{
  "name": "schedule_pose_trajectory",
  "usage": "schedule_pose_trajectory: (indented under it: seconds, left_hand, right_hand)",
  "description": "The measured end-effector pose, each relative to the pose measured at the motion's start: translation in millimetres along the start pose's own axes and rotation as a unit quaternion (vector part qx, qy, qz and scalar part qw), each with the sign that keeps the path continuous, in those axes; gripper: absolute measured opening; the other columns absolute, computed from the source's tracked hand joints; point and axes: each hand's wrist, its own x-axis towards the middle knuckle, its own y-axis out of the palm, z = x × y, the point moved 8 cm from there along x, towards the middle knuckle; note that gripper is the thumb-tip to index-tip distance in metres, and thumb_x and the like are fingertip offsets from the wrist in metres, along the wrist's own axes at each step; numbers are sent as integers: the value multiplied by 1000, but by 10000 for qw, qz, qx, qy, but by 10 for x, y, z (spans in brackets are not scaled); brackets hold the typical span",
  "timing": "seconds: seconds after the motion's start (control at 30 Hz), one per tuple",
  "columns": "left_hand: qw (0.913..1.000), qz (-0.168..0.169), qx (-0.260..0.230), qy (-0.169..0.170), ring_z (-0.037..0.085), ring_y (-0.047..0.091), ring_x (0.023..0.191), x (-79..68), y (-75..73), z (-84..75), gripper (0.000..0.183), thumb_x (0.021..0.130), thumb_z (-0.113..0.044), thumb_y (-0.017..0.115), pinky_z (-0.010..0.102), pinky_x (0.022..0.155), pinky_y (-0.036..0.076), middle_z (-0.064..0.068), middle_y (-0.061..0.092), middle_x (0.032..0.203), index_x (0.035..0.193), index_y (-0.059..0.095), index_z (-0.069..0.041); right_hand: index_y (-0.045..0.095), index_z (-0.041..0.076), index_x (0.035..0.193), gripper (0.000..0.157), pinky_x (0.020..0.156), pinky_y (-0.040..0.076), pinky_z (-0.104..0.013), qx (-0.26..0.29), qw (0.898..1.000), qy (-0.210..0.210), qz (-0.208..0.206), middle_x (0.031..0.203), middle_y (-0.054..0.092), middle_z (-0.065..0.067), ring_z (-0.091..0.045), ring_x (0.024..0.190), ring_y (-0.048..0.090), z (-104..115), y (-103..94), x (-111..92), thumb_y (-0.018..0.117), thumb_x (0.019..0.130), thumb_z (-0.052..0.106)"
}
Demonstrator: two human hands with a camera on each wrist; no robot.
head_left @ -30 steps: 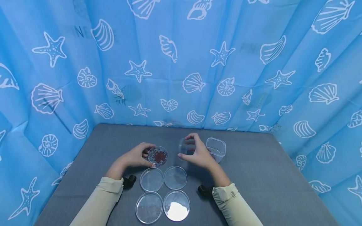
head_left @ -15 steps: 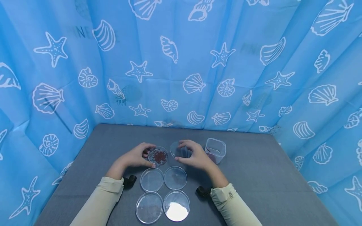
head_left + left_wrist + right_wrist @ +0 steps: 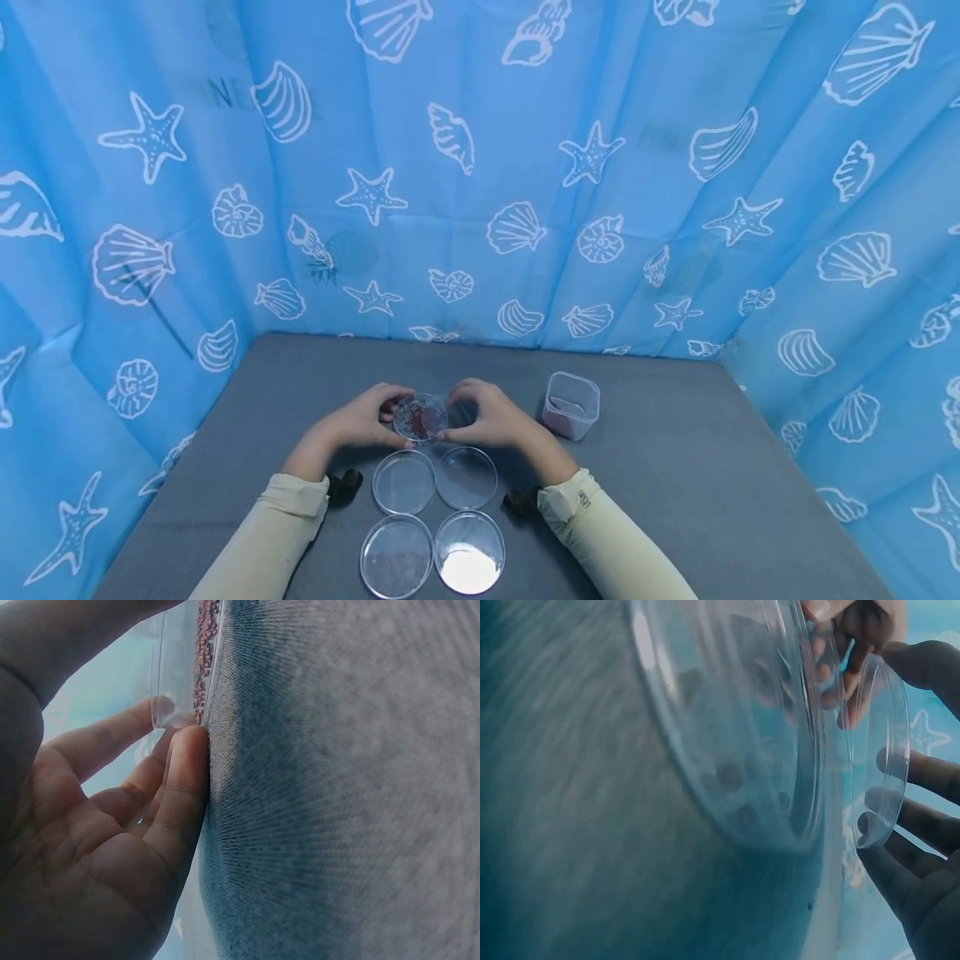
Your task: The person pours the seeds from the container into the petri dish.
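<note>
Right wrist view: wide-spread fingers [image 3: 926, 823] hold a clear lid [image 3: 871, 735] edgewise.

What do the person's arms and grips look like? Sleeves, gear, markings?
Left sleeve and right sleeve: long, pale cream, bunched at the wrists. Small dark marking on the right cuff, too small to read. A black device sits at the left wrist, another at the right. Left grip and right grip: five-fingered, no gloves. Cables: can't tell.

Lid [image 3: 871, 712] now at grain-filled dish [image 3: 409, 415]
</note>
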Motion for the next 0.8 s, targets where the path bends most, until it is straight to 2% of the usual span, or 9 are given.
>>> schedule_pose_trajectory:
  seconds: [0.13,0.33,0.57,0.8]
  left_hand:
    - [10000,-4,-29,-18,34,58,129,9,1,-2,91,78,-25,96,47,109,57,17,52,143,155,51,-8]
    - [9999,-19,-73,-115,33,57,130,12,-7,0,91,79,-24,96,46,110,56,15,52,143,156,50,-9]
    - [9998,-11,-79,-162,33,58,131,17,4,32,92,77,-24,96,45,109,57,15,52,143,155,50,-7]
    - [9996,-3,-153,-257,34,58,131,-2,-7,31,93,76,-22,97,46,110,57,17,52,144,155,50,-6]
  right_hand:
    - [77,9,113,44,105,57,-48,-56,9999,-100,52,133,68,-12,-28,125,64,59,53,74,88,85,41]
    - [77,10,118,42,110,55,-48,-177,9990,-100,389,143,62,-15,-30,132,60,129,148,163,86,89,38]
    - [74,13,128,43,112,54,-48,-224,9971,82,728,148,57,-12,-30,137,57,125,222,169,85,91,31]
    - [72,12,132,46,112,54,-46,-240,9963,99,818,148,57,-10,-28,135,58,128,255,175,85,91,27]
